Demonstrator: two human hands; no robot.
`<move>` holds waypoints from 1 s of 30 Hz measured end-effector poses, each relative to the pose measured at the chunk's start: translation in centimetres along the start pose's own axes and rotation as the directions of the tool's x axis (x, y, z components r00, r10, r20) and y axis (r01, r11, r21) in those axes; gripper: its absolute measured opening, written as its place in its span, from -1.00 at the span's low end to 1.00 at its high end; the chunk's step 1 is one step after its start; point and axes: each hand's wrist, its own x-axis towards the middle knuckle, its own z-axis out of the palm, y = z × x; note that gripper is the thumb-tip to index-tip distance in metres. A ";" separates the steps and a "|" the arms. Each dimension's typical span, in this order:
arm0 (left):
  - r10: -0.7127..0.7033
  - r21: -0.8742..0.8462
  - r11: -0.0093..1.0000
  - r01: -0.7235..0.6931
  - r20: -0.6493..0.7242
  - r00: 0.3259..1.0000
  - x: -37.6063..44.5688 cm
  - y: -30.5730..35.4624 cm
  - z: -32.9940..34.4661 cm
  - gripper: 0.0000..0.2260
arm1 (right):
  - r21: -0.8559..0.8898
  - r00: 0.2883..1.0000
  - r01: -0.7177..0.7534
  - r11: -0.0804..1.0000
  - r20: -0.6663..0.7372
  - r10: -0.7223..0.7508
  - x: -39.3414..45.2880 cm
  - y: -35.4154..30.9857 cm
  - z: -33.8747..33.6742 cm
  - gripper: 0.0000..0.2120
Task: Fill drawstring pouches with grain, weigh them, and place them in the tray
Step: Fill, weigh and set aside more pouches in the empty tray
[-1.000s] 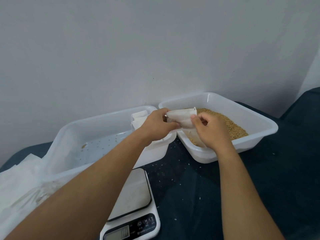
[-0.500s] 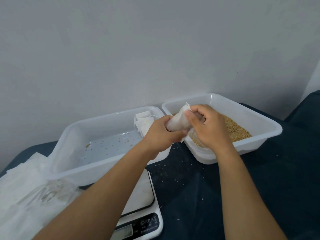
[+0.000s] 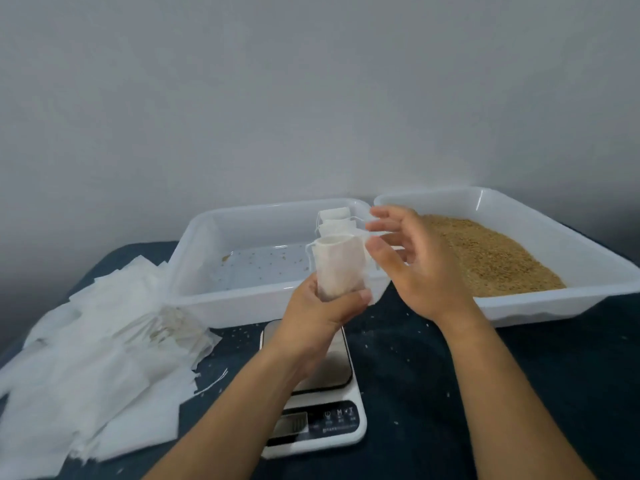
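My left hand (image 3: 320,310) grips a white drawstring pouch (image 3: 339,265) upright by its lower part, above the near wall of the left white tray (image 3: 194,251). My right hand (image 3: 415,265) hovers just right of the pouch with fingers spread, holding nothing I can make out. Two filled pouches (image 3: 334,221) stand in the left tray's far right corner. The right white tray (image 3: 588,251) holds brown grain (image 3: 491,258). A white kitchen scale (image 3: 322,403) sits below my left forearm with nothing on its platform.
A heap of empty white pouches (image 3: 86,368) lies at the left on the dark blue cloth (image 3: 554,393). Loose grains are scattered on the cloth and on the left tray's floor. A grey wall stands right behind both trays.
Both hands have moved the pouch from over the grain tray leftward toward the left tray. The right hand has let go of it and opened; the left hand now holds it alone.
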 end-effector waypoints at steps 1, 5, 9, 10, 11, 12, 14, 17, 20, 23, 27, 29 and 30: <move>0.017 0.034 0.999 -0.016 -0.023 1.000 -0.2 0.1 -0.5 -0.56 | 0.001 0.997 -0.049 0.999 0.061 0.049 0.0 0.2 0.6 -0.64; 0.063 0.183 0.981 -0.058 -0.024 0.998 -0.8 0.4 -2.3 -0.62 | -0.041 0.983 -0.077 0.996 0.166 0.083 -0.3 0.7 3.3 -0.90; 0.045 0.143 0.988 -0.054 0.063 0.997 -1.7 0.3 -4.4 -0.65 | 0.011 0.989 -0.064 0.998 0.136 0.061 -0.7 0.4 4.3 -0.84; 0.055 0.141 0.988 -0.061 0.046 0.997 -1.9 0.3 -5.0 -0.65 | 0.025 0.990 -0.057 0.998 0.130 0.053 -0.8 0.4 4.4 -0.84; 0.078 0.152 0.985 -0.079 0.014 0.997 -2.0 0.3 -5.4 -0.69 | 0.049 0.990 -0.058 0.997 0.128 0.051 -0.9 0.4 4.6 -0.82; 0.107 0.173 0.980 -0.100 -0.030 0.994 -2.1 0.4 -5.8 -0.74 | 0.072 0.990 -0.057 0.996 0.131 0.047 -1.0 0.4 4.9 -0.80; 0.181 0.234 0.961 -0.150 -0.117 0.977 -2.1 0.5 -6.3 -0.80 | 0.090 0.990 -0.042 0.995 0.138 0.029 -1.1 0.5 5.4 -0.79; 0.292 0.321 0.920 -0.225 -0.179 0.939 -2.0 0.4 -6.7 -0.75 | 0.086 0.987 -0.057 0.995 0.155 0.043 -1.2 1.0 5.8 -0.90; 0.339 0.367 0.893 -0.259 -0.172 0.925 -2.1 0.2 -6.9 -0.87 | 0.131 0.975 -0.111 0.985 0.204 0.083 -1.2 1.5 6.0 -0.82; 0.354 0.377 0.886 -0.269 -0.178 0.918 -2.0 -0.2 -7.2 -0.92 | 0.126 0.967 -0.143 0.982 0.227 0.112 -1.3 1.8 6.2 -0.81; 0.298 0.330 0.918 -0.220 -0.209 0.931 -2.0 -0.1 -7.3 -0.92 | 0.097 0.985 -0.104 0.990 0.151 0.088 -1.3 2.1 6.4 -0.98; 0.228 0.231 0.956 -0.183 -0.184 0.956 -2.3 0.2 -7.4 -0.81 | 0.127 0.990 -0.098 0.987 0.112 0.084 -1.3 1.8 6.4 -0.97; 0.184 0.177 0.972 -0.157 -0.149 0.972 -2.4 0.2 -7.5 -0.70 | 0.150 0.992 -0.093 0.984 0.095 0.079 -1.3 1.7 6.5 -0.96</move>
